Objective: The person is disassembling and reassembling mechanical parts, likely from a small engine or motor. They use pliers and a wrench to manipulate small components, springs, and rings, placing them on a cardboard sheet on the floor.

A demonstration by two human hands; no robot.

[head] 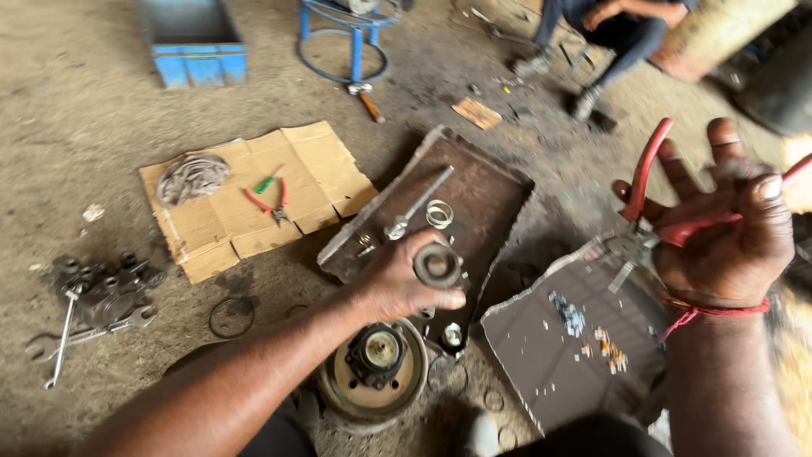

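Head view looks down at a dirt workshop floor [85,110] strewn with parts. The left hand [406,283] is stretched forward over the near edge of a rusty metal tray [491,199], its fingers curled around a dark round bearing ring [438,265] that it holds face-up between thumb and fingertips. In the tray, just beyond that hand, lie a long bolt [416,206] and a thin wire clip ring [439,213]. Directly below the left hand, close to the person, a round hub assembly [376,364] sits on the floor.

The right hand [727,233] is raised well to the right of the ring, palm toward the camera, fingers spread and only loosely bent; it has red-handled pliers [651,195] gripped across the palm, with the tips pointing down toward a grey metal sheet [550,364] that carries small loose bits. A red thread circles that wrist.

To the left, a flattened piece of cardboard [245,211] bears a crumpled rag [193,178] and a second small pair of pliers [272,201]. Further left lie a dark cast part [110,283] and a spanner [63,338]. A blue crate [193,38] stands at the top, and another person [609,34] sits at the upper right.
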